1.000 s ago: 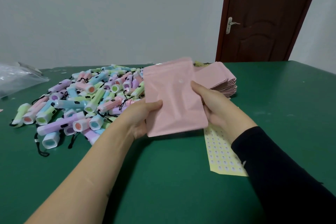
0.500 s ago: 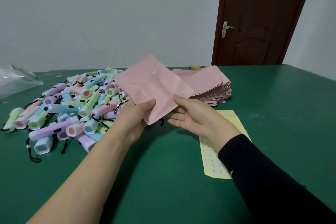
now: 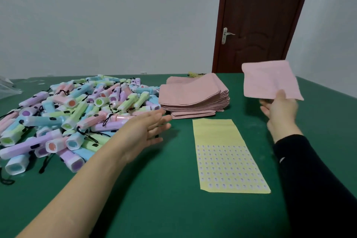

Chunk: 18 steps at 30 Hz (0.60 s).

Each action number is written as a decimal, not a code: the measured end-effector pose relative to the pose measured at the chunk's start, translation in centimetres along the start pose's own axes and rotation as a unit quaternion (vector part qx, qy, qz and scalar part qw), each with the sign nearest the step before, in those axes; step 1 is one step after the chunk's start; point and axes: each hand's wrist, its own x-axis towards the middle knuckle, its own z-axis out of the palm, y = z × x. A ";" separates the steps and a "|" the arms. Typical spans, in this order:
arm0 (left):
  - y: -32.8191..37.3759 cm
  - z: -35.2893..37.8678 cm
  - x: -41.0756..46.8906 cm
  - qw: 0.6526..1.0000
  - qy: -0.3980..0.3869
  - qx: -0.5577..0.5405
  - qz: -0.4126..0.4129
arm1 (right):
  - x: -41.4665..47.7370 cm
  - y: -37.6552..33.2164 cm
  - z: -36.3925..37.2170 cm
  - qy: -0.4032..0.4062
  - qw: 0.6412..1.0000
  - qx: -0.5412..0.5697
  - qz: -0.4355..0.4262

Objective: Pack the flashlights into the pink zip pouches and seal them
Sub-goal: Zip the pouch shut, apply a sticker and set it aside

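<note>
**One pouch raised, left hand free**

The right hand (image 3: 280, 110), at 2 o'clock, pinches the lower edge of a pink pouch (image 3: 268, 81) with its thumb on the near face, and holds it in the air above the table (image 3: 154, 208). The left hand (image 3: 143, 131) hovers with fingers straight and spread, holding nothing, at the 3 o'clock edge of the flashlights (image 3: 77, 110), which are heaped at 10 o'clock. The stack (image 3: 193, 94) of pouches lies at 12 o'clock, just beside the heap. A sticker sheet (image 3: 226, 156) lies at 6 o'clock from the stack.
</note>
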 end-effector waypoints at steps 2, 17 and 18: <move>-0.4 0.1 0.1 1.000 -0.007 0.020 -0.015 | 1.4 1.3 -0.5 0.015 0.998 -0.064 0.009; -0.8 0.6 0.2 0.999 -0.004 0.043 -0.034 | 4.3 4.0 -0.8 0.061 0.972 -0.228 0.000; -0.9 0.5 0.1 0.999 -0.003 0.042 -0.034 | 4.2 3.9 -0.8 0.066 0.972 -0.223 0.006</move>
